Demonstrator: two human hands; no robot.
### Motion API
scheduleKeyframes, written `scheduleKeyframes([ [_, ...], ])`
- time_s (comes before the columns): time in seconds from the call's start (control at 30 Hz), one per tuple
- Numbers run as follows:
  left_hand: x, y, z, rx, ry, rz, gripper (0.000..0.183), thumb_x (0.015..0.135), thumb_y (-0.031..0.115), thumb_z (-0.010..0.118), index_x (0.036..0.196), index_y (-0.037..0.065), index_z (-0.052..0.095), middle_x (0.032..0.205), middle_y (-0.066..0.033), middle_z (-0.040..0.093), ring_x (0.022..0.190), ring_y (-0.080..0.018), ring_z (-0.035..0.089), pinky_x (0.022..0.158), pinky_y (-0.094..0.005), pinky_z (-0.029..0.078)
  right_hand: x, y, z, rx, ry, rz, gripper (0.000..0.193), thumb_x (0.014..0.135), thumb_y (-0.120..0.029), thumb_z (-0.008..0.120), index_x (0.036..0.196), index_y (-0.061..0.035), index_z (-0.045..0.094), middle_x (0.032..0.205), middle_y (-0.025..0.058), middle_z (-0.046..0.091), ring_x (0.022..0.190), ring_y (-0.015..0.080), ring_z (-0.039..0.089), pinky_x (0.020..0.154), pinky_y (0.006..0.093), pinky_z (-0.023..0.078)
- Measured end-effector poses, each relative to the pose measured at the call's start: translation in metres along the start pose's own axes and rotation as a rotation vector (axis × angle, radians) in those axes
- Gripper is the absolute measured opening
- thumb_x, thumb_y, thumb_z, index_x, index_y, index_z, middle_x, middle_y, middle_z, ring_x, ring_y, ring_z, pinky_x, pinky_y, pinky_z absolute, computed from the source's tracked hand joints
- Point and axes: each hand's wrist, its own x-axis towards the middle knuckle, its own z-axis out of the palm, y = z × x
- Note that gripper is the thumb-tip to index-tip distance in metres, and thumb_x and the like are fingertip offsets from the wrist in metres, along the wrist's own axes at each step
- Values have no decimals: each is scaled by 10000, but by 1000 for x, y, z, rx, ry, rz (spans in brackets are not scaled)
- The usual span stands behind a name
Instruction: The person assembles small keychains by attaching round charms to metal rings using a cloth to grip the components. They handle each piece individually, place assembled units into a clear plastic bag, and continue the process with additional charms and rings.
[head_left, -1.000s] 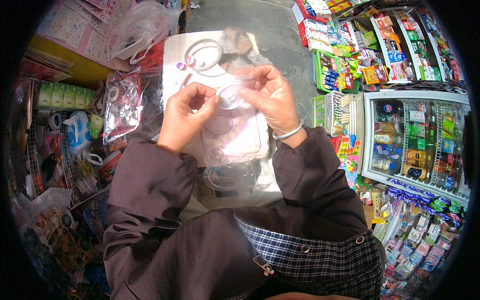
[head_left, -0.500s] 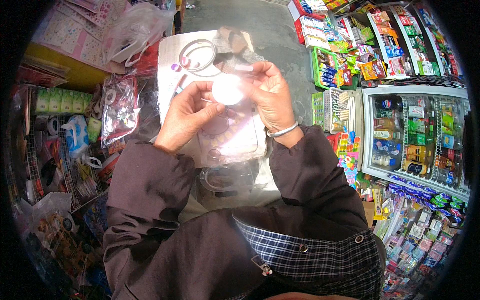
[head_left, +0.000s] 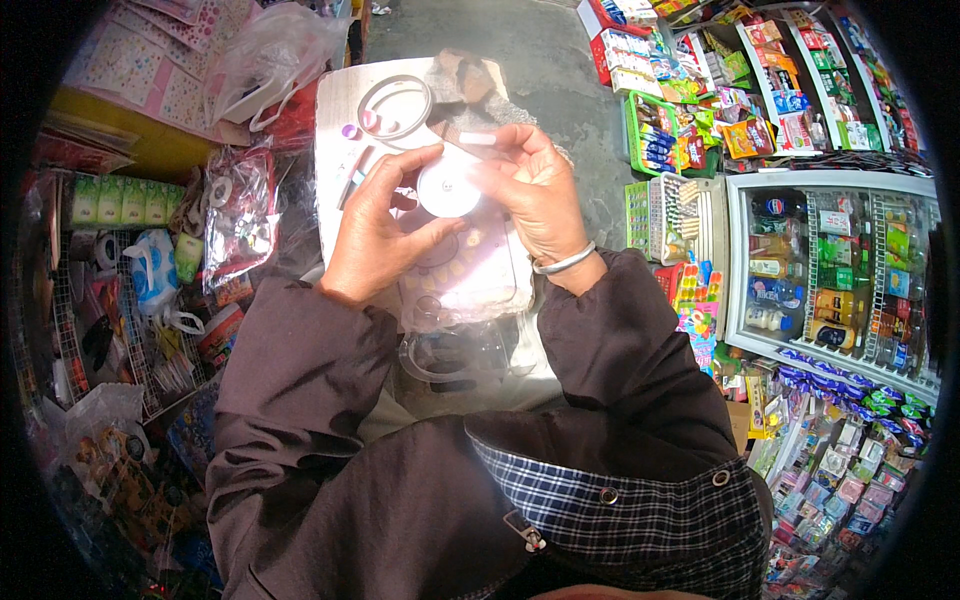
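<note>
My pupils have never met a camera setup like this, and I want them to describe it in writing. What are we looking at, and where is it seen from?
There is no machine here: a person works with two bare hands. The view comes from a fisheye camera worn on the head, looking down, so straight edges bend near the rim.

The right hand holds a round white disc at its edge. The left hand curves around the other side; whether it grips is hard to tell.

Beneath is a pale board with a round ring-shaped piece and a small purple piece on it. Glare hides some detail.

At the right stands a glass-fronted drinks cabinet.
</note>
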Motion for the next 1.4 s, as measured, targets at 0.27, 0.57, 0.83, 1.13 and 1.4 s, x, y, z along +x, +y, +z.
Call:
scheduleKeyframes([
  [0.27,1,-2,-3,56,-5,23,627,677,135,810,1235,40,541,1131,-79,603,983,-174,598,786,-295,492,1,-4,-7,-306,-159,-114,115,876,-111,651,873,-6,606,1231,112,526,983,143,574,797,248,501],
  [0.57,2,-2,-4,67,-71,22,578,677,129,795,1200,66,558,1096,-72,599,971,-183,596,788,-299,486,-1,-1,-6,-387,-219,-44,125,826,-96,696,827,-3,613,1270,143,502,960,146,587,751,260,522],
  [0.83,1,-2,-5,87,-118,32,556,685,113,777,1196,88,558,1058,-73,580,970,-202,583,797,-307,482,2,3,-11,-503,-189,-119,115,828,-89,692,843,-12,609,1236,144,533,1004,166,589,791,271,520],
  [1.13,1,-5,-7,130,-42,93,610,665,12,751,1233,134,564,1048,-58,565,940,-187,565,784,-302,478,3,0,-12,-138,-63,-30,331,841,-27,651,1117,-5,470,1089,127,600,906,154,610,782,269,512],
  [1.4,1,-8,-10,3,1,37,614,686,-8,751,1253,130,560,1116,-32,563,980,-153,554,800,-274,481,2,-3,-9,-191,-27,16,388,821,10,654,1148,-23,447,1044,139,620,869,158,634,755,261,520],
])
